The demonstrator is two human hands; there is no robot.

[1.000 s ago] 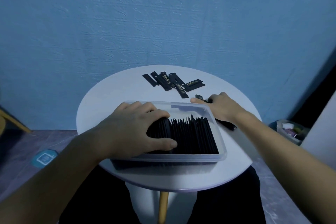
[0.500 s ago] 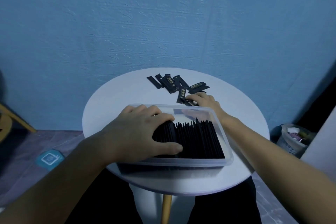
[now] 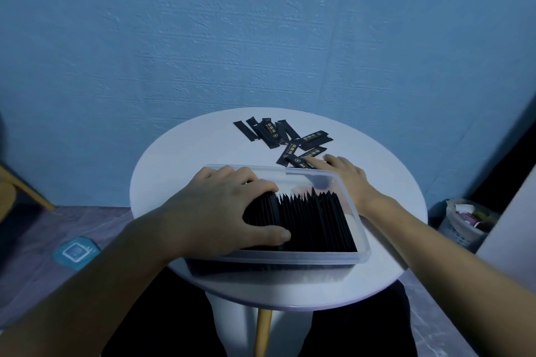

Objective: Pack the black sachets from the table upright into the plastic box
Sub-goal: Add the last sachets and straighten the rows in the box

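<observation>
A clear plastic box sits on the near half of a round white table. Inside it stands a row of black sachets, packed upright. My left hand lies over the left end of that row, thumb on the near side, holding the sachets together. Several loose black sachets lie flat at the far side of the table. My right hand reaches past the box's far right corner, its fingertips resting on the nearest loose sachets. Whether it grips one is unclear.
A blue wall stands right behind the table. A small basket with scraps sits on the floor to the right, beside a white panel. A wooden chair leg shows at the left, and a blue floor sticker lies below it.
My right hand moved from the table's right side, beside the box, forward and left to the loose sachets behind the box. My left hand stayed on the row.
</observation>
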